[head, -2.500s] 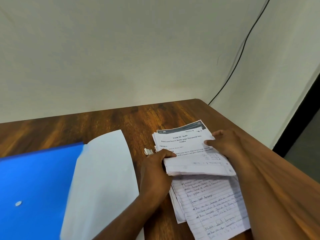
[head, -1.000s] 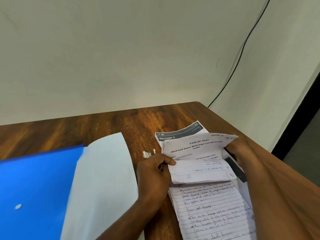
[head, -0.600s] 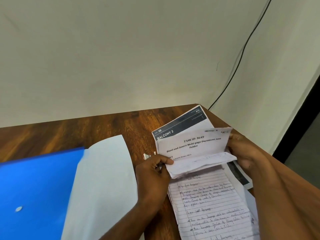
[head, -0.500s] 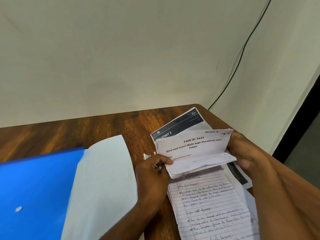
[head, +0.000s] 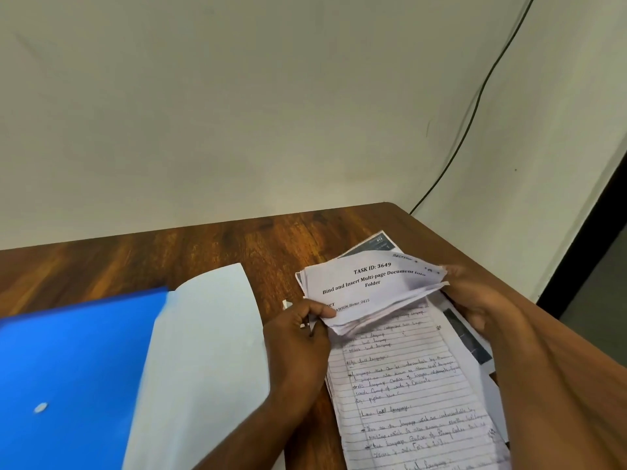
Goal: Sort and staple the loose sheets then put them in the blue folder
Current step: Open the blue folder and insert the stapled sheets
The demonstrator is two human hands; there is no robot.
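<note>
Lying on a brown wooden counter, at its right end, is a pile of loose sheets, the top one being lined paper covered in handwriting. Both hands are lifting the far ends of several sheets off that pile and folding them back as one bundle; the bundle's outer sheet is showing the printed words "TASK ID: 3649" and "Bind and Insert Multi-page Document into Folder". The left hand is taking the bundle's left edge in a closed grip, thumb lying on top of the paper and fingers curling beneath. The right hand is gripping the bundle's right edge, fingers curling round the paper ends. A printed sheet with a dark header band is sticking out past the bundle at the far side, and another dark printed patch is peeking out along the pile's right edge. A small white object, too small to identify, is lying on the counter just left of the left thumb. The blue folder is lying open on the left part of the counter, well apart from the pile, with a pale inner flap curving up beside the left forearm. A dark cable is running down the wall behind the counter's corner.
</note>
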